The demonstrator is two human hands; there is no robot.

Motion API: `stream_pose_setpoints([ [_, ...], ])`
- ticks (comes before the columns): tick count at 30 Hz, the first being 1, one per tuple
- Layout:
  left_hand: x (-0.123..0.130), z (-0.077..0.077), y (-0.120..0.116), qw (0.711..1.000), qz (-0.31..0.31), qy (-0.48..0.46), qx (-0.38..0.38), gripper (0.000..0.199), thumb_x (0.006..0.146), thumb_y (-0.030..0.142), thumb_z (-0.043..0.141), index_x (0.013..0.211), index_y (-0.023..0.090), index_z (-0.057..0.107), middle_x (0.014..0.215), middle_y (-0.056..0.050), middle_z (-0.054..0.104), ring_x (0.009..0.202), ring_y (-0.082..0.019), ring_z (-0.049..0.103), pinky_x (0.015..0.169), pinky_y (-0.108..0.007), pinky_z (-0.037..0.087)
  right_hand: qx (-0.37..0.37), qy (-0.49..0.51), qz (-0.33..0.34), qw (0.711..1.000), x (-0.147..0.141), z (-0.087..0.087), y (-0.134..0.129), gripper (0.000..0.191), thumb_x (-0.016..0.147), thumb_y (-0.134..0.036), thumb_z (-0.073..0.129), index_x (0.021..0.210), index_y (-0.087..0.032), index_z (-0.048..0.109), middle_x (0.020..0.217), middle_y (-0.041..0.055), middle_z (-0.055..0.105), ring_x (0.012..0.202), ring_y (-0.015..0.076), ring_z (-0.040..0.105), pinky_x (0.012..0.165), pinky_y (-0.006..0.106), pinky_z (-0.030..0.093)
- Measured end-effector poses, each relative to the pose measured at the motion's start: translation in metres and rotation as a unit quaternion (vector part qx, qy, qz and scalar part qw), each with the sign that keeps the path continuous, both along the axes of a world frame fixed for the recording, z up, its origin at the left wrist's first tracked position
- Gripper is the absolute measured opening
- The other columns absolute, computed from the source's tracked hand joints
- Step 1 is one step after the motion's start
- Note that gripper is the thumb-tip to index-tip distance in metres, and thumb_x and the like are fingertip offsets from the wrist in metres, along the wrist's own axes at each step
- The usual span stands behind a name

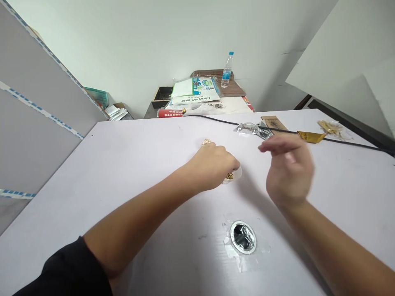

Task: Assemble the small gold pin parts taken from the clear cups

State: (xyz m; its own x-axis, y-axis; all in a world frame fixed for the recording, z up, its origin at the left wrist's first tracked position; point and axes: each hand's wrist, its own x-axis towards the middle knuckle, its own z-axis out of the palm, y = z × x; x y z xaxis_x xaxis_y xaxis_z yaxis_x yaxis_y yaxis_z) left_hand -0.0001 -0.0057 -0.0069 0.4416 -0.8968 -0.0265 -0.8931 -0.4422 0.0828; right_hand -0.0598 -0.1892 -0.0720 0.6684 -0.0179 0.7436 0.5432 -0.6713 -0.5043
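Observation:
My left hand (212, 164) is closed, with its fingers curled down over a small clear container (237, 172) on the white table. Small gold-coloured metal pieces (229, 176) show inside, below the hand. The fingertips are hidden, so what they pinch cannot be made out. More gold pieces (206, 142) lie just beyond the left knuckles. My right hand (290, 170) is raised above the table to the right, slightly blurred. Its fingers reach leftward, loosely bent, and nothing shows in them.
A round metal-rimmed hole (243, 237) edged with tape is in the near tabletop. A black cable (222, 121) crosses the far side, near a silver packet (248, 128), brown card (274, 123), gold foil (311, 137) and a clear bag (335, 129). A water bottle (227, 72) stands behind.

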Motion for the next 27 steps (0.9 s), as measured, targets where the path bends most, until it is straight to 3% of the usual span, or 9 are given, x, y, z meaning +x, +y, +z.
stream_pose_setpoints([
  [3,0.004,0.009,0.008,0.999,0.025,0.032,-0.028,0.023,0.094,0.019,0.048,0.097,0.021,0.071,0.095,-0.003,0.073,0.093,-0.022,0.061,0.075,-0.033,0.04,-0.016,0.016,0.06,0.998,0.005,-0.009,0.0,0.022,0.1,-0.032,0.042,0.098,-0.024,0.063,0.098,0.0102,0.058,0.095,0.0252,0.06,0.083,0.044,0.051],
  [5,0.007,0.02,0.018,0.996,0.048,0.068,-0.045,0.022,0.091,0.018,0.05,0.092,0.021,0.072,0.093,-0.001,0.073,0.089,-0.019,0.061,0.071,-0.03,0.04,-0.058,0.069,0.089,0.992,0.005,-0.013,0.003,0.019,0.097,-0.029,0.049,0.094,-0.023,0.066,0.101,0.0099,0.058,0.096,0.0253,0.06,0.084,0.046,0.052],
  [8,0.009,0.034,0.032,0.99,0.072,0.119,0.002,0.019,0.085,0.018,0.055,0.085,0.023,0.073,0.086,0.001,0.073,0.077,-0.016,0.061,0.063,-0.027,0.037,-0.081,0.148,0.097,0.981,0.002,-0.017,0.009,0.025,0.097,-0.028,0.048,0.087,-0.021,0.07,0.107,0.0113,0.057,0.103,0.0261,0.061,0.086,0.045,0.052],
  [11,0.009,0.035,0.036,0.987,0.083,0.124,0.066,0.02,0.08,0.016,0.057,0.079,0.024,0.075,0.08,0.0,0.072,0.068,-0.015,0.059,0.057,-0.027,0.035,-0.079,0.198,0.085,0.973,-0.001,-0.017,0.013,0.033,0.097,-0.024,0.044,0.077,-0.019,0.07,0.102,0.0105,0.062,0.094,0.0236,0.064,0.081,0.04,0.053],
  [15,0.002,0.025,0.023,0.981,0.09,0.108,0.136,0.021,0.07,0.009,0.059,0.075,0.021,0.075,0.077,-0.004,0.07,0.063,-0.017,0.058,0.053,-0.027,0.033,-0.081,0.239,0.047,0.966,-0.005,-0.004,0.013,0.027,0.091,-0.024,0.05,0.072,-0.019,0.069,0.088,0.0077,0.066,0.08,0.0211,0.065,0.073,0.036,0.052],
  [19,-0.002,0.023,0.014,0.976,0.089,0.086,0.179,0.022,0.065,0.005,0.058,0.074,0.018,0.073,0.076,-0.008,0.068,0.066,-0.02,0.058,0.052,-0.028,0.031,-0.132,0.343,0.045,0.929,-0.014,0.021,0.007,0.019,0.085,-0.027,0.056,0.079,-0.02,0.073,0.089,0.0063,0.067,0.079,0.02,0.065,0.073,0.034,0.051],
  [23,0.006,0.03,0.026,0.989,0.073,0.085,0.1,0.01,0.072,0.014,0.06,0.067,0.02,0.067,0.071,-0.002,0.067,0.065,-0.017,0.056,0.054,-0.028,0.031,-0.191,0.417,0.019,0.889,-0.022,0.036,-0.001,0.025,0.086,-0.038,0.058,0.08,-0.022,0.076,0.09,0.0057,0.067,0.072,0.0187,0.064,0.064,0.032,0.049],
  [27,0.02,0.031,0.039,0.99,0.139,0.027,0.013,0.016,0.085,0.02,0.051,0.08,0.022,0.066,0.083,-0.001,0.069,0.074,-0.017,0.058,0.057,-0.028,0.031,-0.214,0.46,0.026,0.862,-0.027,0.039,-0.007,0.02,0.085,-0.037,0.06,0.085,-0.028,0.078,0.092,0.0043,0.067,0.07,0.0171,0.064,0.062,0.029,0.049],
])
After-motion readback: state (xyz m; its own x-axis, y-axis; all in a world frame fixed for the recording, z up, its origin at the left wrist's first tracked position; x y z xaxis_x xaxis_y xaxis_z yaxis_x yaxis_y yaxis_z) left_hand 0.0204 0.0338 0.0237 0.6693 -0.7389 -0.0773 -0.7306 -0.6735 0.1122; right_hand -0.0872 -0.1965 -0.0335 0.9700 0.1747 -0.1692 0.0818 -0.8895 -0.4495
